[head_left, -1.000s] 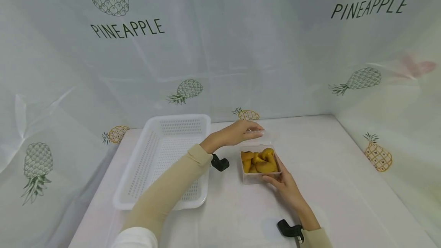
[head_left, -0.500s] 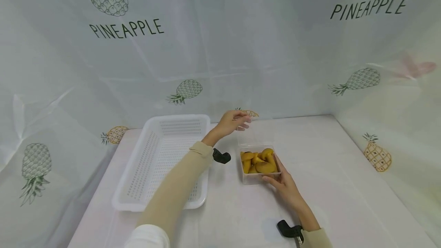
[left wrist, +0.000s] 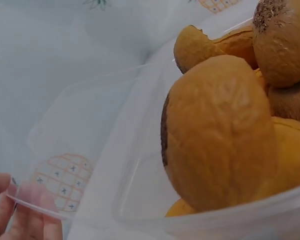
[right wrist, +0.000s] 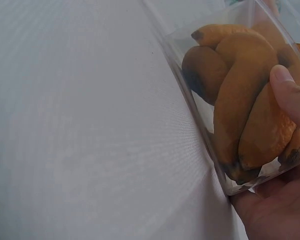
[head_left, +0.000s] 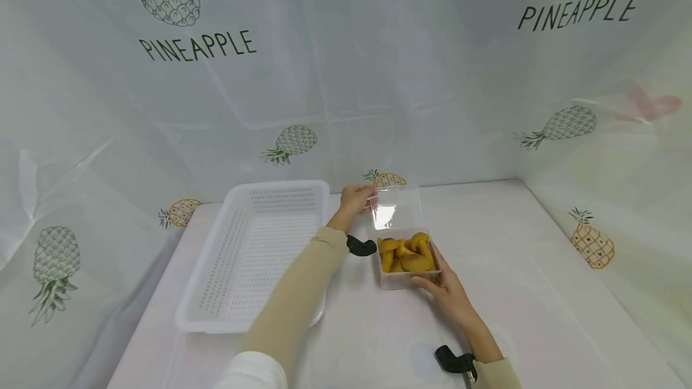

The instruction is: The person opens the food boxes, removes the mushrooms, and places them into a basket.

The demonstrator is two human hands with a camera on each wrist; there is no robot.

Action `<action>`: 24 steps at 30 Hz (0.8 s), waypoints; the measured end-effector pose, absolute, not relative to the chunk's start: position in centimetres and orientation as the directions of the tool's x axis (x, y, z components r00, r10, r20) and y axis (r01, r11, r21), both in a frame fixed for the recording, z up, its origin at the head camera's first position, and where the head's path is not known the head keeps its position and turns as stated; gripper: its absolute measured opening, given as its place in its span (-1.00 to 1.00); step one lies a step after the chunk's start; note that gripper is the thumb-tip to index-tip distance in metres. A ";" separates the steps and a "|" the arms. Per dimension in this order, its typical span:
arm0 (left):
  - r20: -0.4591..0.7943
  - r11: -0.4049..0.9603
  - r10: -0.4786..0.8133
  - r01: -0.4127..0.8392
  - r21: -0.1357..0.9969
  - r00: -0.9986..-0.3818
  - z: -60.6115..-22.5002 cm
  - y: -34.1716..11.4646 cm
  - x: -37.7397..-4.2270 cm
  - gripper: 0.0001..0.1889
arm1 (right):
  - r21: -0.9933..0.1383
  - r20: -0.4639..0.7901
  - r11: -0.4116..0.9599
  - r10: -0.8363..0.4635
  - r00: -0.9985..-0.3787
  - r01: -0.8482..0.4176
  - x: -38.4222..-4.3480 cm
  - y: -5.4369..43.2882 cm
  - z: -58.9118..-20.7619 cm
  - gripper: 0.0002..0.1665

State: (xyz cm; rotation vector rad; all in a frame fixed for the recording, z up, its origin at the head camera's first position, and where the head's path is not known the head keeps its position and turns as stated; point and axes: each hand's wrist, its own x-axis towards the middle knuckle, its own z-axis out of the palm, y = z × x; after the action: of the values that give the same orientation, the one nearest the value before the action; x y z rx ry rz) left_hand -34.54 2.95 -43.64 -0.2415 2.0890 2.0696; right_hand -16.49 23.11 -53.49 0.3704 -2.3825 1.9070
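A clear plastic box stands on the table, filled with several yellow-orange mushrooms. Behind it, a transparent lid is raised and tilted. My left hand pinches the lid's left edge between thumb and fingers; in the left wrist view the fingertips show at the lid's corner. My right hand grips the box at its front right corner, thumb on the front wall. Seen from the right wrist, the thumb lies over the clear wall, and the other fingers are partly hidden under or behind the box.
A white perforated plastic basket stands at the left, partly covered by my left sleeve. White table cloth extends to the right. A pineapple-print curtain hangs around the table's back and sides.
My left hand first moved left and up off the area behind the box, then came down onto the lid's left edge. The lid now stands more clearly upright. My right hand and the box stayed put.
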 end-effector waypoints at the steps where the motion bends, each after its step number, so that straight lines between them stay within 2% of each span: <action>1: -0.274 -0.028 0.011 -0.275 0.961 -0.962 -43.8 3.0 -34.4 -0.68 | -0.952 0.204 0.202 -0.147 -0.968 -0.232 -16.5 23.1 -53.5 0.07; 5: -0.356 -0.097 -0.037 -0.351 0.931 -0.934 -44.6 2.9 -34.2 -0.70 | -0.955 0.183 0.208 -0.147 -0.972 -0.211 -16.5 23.0 -53.5 0.08; 13: -0.410 -0.044 -0.142 -0.408 0.912 -0.901 -46.1 3.1 -34.8 -0.79 | -0.954 0.209 0.186 -0.144 -0.967 -0.234 -16.6 22.9 -53.5 0.07; 18: -0.400 -0.068 -0.174 -0.395 0.916 -0.900 -46.0 3.2 -35.2 -0.79 | -0.951 0.210 0.196 -0.155 -0.965 -0.238 -16.6 22.8 -53.5 0.06; 24: -0.311 -0.044 -0.160 -0.308 0.950 -0.937 -44.3 3.7 -34.1 -0.77 | -0.947 0.196 0.229 -0.141 -0.970 -0.225 -16.5 23.0 -53.4 0.05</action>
State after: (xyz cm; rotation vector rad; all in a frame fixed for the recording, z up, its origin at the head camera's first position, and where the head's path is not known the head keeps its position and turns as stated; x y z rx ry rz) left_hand -34.11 3.66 -44.34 -0.5159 2.0956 2.1356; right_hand -16.49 23.04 -53.37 0.3591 -2.4082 1.8749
